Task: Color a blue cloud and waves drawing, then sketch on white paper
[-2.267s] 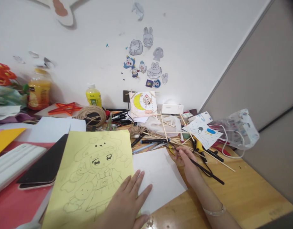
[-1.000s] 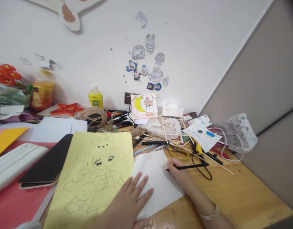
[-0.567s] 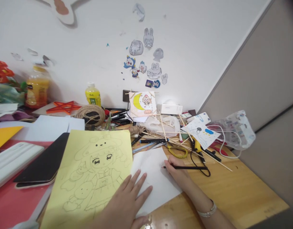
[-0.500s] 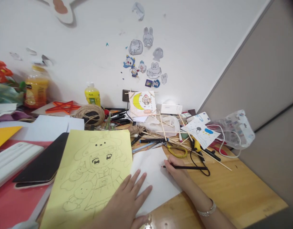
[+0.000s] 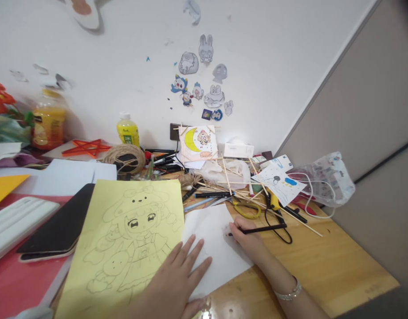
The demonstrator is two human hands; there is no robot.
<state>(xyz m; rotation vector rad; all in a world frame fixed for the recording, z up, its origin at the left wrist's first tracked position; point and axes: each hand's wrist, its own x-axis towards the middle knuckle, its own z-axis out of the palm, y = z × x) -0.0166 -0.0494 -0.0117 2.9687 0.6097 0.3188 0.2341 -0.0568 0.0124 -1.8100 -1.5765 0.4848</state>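
Observation:
My right hand [image 5: 246,237] pinches a black pencil [image 5: 265,229], its tip at the right part of a white sheet of paper [image 5: 209,221]. Any marks near the tip are too faint to make out. Fingers spread, my left hand [image 5: 179,274] lies flat across the sheet's left side and the lower right of a yellow paper [image 5: 100,212]. On that yellow paper is a line drawing of a cartoon girl in a hat, holding a rabbit-like toy. A bracelet [image 5: 289,290] circles my right wrist.
Behind the sheet lie scissors with yellow handles [image 5: 246,210], thin wooden sticks [image 5: 227,177], pens [image 5: 213,195] and a twine roll [image 5: 124,158]. A black tablet-like slab [image 5: 57,230] and a white case [image 5: 22,221] are at left. Two drink bottles [image 5: 128,129] [image 5: 48,119] stand by the wall.
The pencil has tilted, its back end rising slightly, and its tip has shifted a little on the sheet. My left hand stays in place. The view has moved very slightly.

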